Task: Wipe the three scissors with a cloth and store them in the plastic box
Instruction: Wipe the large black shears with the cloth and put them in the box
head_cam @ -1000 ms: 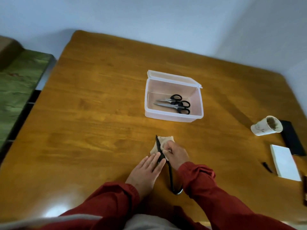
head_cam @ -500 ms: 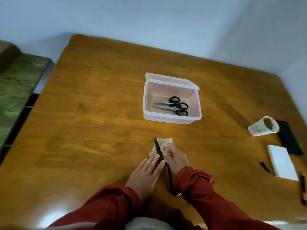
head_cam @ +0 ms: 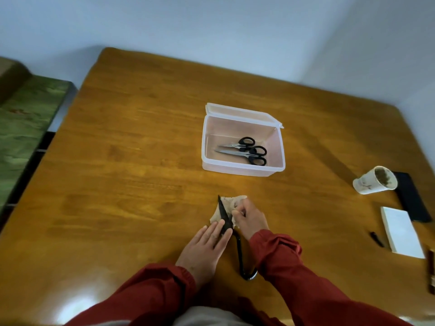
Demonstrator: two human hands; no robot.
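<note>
A black pair of scissors [head_cam: 239,248] lies on the wooden table [head_cam: 131,161] near me, blade tip pointing away. My left hand [head_cam: 207,245] lies flat with straight fingers pressing on the blade. My right hand [head_cam: 249,218] grips a beige cloth [head_cam: 229,203] against the blade, which lies over the cloth. Two black-handled scissors [head_cam: 247,150] lie in the open clear plastic box [head_cam: 242,169] further back, its lid tipped back behind it.
At the right sit a tipped paper cup [head_cam: 374,181] with brown residue, a black flat object [head_cam: 410,196], a white pad [head_cam: 400,231] and a small black pen [head_cam: 376,238]. A green cushioned bench [head_cam: 26,118] stands left of the table.
My hands, the cloth and the scissors stay in about the same place; my right hand shifts slightly along the blade with the cloth. The view has tilted a little.
</note>
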